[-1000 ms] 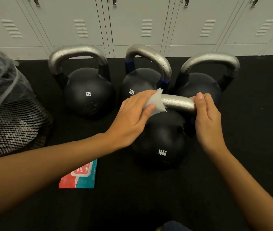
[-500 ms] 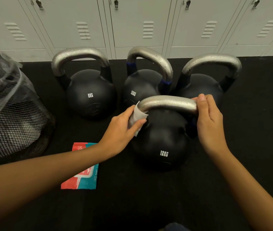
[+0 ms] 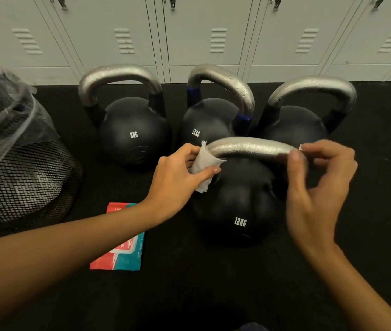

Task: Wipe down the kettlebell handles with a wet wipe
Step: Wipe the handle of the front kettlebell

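Head view, looking down at a black floor (image 3: 213, 295) in front of pale lockers (image 3: 204, 37). Four black kettlebells are seen: three in a back row and a front kettlebell (image 3: 239, 206) marked 12KG, just ahead of them. Its silver handle (image 3: 249, 147) arches across the middle of the picture.

The left hand (image 3: 177, 177) is curled round a white wet wipe (image 3: 205, 164), which is pressed against the handle's left bend, where the metal turns down to the ball. The right hand (image 3: 318, 177) is blurred at the handle's right end, with fingers loosely bent and parted; no firm hold on the handle is shown, and whether it touches the metal cannot be told.

To the left stand a mesh bin (image 3: 22, 177) with a clear liner and, partly hidden by the left forearm, a red and teal wipes packet (image 3: 122, 256) lying flat on the floor.

As a judgement: with the steadying hand loosened, the kettlebell could be rocked or turned by the wiping pressure, and the right end and underside of the handle might be left unwiped. The thin wipe could also bunch or tear on the rough metal.

Compared with half a second earlier, the right hand, then clasped over the handle's right end, has been lifted and opened; the wipe is held at the same bend.
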`<state>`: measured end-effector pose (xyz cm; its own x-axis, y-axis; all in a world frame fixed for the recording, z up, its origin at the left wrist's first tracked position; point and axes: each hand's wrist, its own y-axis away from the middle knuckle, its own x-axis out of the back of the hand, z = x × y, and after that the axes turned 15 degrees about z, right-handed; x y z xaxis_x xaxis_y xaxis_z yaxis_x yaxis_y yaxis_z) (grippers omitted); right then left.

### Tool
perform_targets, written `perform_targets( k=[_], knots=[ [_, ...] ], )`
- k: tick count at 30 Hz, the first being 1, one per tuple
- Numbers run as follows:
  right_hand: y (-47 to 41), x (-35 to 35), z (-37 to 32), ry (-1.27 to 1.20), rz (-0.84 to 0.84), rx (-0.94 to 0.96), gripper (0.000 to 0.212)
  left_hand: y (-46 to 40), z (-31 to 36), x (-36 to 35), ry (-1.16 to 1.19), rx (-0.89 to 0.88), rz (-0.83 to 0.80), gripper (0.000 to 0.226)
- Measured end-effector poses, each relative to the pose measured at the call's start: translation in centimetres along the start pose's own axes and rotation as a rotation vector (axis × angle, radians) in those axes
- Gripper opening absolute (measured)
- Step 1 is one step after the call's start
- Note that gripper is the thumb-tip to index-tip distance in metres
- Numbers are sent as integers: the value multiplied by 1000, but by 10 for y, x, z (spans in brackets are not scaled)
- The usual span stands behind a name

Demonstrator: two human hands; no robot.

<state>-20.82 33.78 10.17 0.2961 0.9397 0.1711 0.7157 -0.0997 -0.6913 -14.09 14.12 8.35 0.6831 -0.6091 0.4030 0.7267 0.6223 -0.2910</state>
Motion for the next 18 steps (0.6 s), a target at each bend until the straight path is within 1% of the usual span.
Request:
perform_targets(
  k=[1,2,3,5,6,8,10,14,18],
  knots=[
    [10,0,-5,-39,-52,88,12,0,1,0,5,10,1,44],
    [20,-1,-11,-87,-152,81,11,0,3,1,6,17,-1,45],
    [28,-3,-16,-122,-274,5,11,-1,5,1,-1,17,-6,48],
    [39,-9,-24,-155,-495,-240,18,0,8,1,-25,6,-24,53],
    [41,-11,-27,-148,-555,-352,23,0,9,2,-25,2,-31,56],
    [42,-16,-30,-160,-591,-518,33,2,10,4,-20,2,-40,60],
    [40,-20,-33,-185,-612,-628,40,4,8,6,-19,12,-60,66],
    [44,-28,-40,-171,-674,-706,53,11,8,8,-58,-5,-81,77],
    [48,-34,-44,-225,-704,-824,66,21,11,10,-51,-39,-158,73]
  ],
)
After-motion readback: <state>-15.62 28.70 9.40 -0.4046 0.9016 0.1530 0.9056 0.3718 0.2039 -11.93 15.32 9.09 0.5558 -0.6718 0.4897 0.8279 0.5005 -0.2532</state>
